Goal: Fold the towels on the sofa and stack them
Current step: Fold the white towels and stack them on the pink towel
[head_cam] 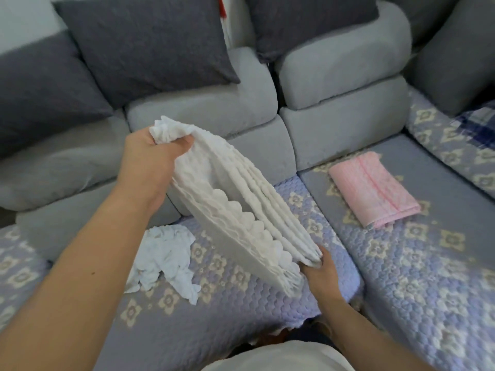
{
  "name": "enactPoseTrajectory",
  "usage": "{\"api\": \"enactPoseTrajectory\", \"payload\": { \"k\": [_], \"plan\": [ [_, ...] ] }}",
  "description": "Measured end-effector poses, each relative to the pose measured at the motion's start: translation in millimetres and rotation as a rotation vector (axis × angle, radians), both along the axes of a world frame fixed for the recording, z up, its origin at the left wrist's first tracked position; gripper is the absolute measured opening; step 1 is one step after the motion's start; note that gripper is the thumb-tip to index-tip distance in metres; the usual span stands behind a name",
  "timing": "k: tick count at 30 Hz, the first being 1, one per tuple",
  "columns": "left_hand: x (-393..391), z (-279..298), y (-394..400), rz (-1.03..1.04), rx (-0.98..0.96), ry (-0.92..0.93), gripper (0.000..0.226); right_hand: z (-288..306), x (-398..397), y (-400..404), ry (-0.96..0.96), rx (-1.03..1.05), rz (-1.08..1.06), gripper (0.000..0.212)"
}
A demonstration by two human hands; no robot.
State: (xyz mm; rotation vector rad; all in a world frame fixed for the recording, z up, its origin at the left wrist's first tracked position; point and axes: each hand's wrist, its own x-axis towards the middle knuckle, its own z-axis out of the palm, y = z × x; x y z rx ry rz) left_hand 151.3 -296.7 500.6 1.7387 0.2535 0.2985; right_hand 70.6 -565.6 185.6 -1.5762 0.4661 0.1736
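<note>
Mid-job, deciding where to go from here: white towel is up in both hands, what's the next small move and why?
Probably carry the white towel right and lay it on the pink towel. It looks already folded, held at each end by the left hand and right hand, and the pink one lies folded flat on the sofa cover.

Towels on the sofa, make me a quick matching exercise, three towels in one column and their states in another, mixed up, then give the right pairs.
Column one:
1. white scalloped towel
2. pink towel
3. crumpled white towel

Column two:
A. folded, lying flat on the seat cover
B. unfolded heap on the seat cover
C. held in the air, the left hand gripping one end and the right hand the other

Pairs: 1-C, 2-A, 3-B
</note>
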Motion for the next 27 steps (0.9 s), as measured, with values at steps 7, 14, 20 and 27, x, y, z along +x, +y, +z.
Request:
{"api": "enactPoseTrajectory", "payload": {
  "k": [7, 14, 20, 27],
  "plan": [
    [5, 14, 12, -0.018, 0.038, -0.047, 0.01, 11, 25, -7, -0.115, -0.117, -0.037, 0.066],
    [-3, 13, 48, -0.184, 0.154, -0.022, 0.018, 11, 61, -23, -0.266, -0.672, 0.401, 0.041],
    [-21, 3, 142, -0.059, 0.548, 0.076, 0.036, 92, 86, -42, -0.221, -0.426, 0.339, 0.018],
    [-42, -60, 190, 0.057, 0.844, 0.131, 0.011, 209, 123, -20, -0.601, -0.371, 0.023, 0.016]
  ]
}}
